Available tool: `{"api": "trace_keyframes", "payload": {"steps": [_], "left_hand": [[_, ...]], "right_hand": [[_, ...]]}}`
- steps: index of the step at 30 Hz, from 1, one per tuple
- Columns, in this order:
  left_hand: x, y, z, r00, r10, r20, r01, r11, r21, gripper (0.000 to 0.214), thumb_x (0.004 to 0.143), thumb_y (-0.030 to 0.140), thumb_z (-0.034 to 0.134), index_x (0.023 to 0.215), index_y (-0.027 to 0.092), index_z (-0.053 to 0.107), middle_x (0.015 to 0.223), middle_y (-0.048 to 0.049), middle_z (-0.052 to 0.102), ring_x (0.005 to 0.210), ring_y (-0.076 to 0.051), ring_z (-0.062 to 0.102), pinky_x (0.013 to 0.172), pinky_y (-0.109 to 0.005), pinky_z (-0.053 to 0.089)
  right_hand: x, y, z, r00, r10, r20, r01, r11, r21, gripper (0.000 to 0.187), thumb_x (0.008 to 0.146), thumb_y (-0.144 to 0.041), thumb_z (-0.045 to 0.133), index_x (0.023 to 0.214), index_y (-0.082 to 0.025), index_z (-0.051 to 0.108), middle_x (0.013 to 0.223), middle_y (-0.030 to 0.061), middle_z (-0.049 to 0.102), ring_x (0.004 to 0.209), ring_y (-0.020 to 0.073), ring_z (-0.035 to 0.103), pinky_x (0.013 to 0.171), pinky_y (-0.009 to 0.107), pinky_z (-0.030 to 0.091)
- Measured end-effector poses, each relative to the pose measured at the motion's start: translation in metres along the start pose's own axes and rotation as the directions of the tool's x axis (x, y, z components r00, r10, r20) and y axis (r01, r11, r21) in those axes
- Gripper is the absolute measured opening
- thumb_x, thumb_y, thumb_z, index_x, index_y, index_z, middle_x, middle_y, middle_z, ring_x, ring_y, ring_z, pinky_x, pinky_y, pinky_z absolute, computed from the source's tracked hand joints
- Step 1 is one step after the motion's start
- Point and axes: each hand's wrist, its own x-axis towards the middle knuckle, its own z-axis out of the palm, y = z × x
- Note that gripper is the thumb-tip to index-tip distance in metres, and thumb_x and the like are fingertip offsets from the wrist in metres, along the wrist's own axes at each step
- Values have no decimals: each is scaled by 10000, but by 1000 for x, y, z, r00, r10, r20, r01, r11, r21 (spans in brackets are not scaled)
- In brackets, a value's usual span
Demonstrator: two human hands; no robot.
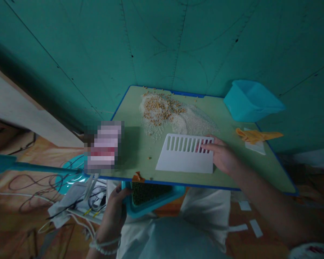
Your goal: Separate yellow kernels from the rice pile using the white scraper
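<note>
My right hand grips the right end of a white slotted scraper, which lies flat on a green board with a blue edge. Beyond the scraper a heap of pale grains and yellow-brown beans is spread on the board. My left hand is closed on the rim of a teal tray held just under the board's near edge. The tray holds dark green beans. A string of beads circles my left wrist.
A teal tub stands at the board's far right corner, with an orange cloth in front of it. A blurred pink object sits at the board's left edge. Cables and a teal fan base lie on the floor to the left.
</note>
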Motion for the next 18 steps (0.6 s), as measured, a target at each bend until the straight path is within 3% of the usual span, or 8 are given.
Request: {"api": "trace_keyframes", "payload": {"steps": [7,18], "left_hand": [[-2,0,2,999,42,18,-42,999,-14,260,554,79,595,785,184,655,545,51,697,536,-161,651,455,-217,479],[-7,2,1,1000,6,21,-6,1000,-10,220,517,90,608,706,195,652,491,73,670,527,-171,643,477,-238,483]], "right_hand": [[10,-1,4,996,-78,-53,81,994,67,180,573,-155,638,712,-205,534,638,-36,633,600,144,571,642,291,401],[35,2,37,978,-184,99,184,983,7,179,594,-169,634,711,-211,505,630,-56,610,595,128,560,652,279,400]]}}
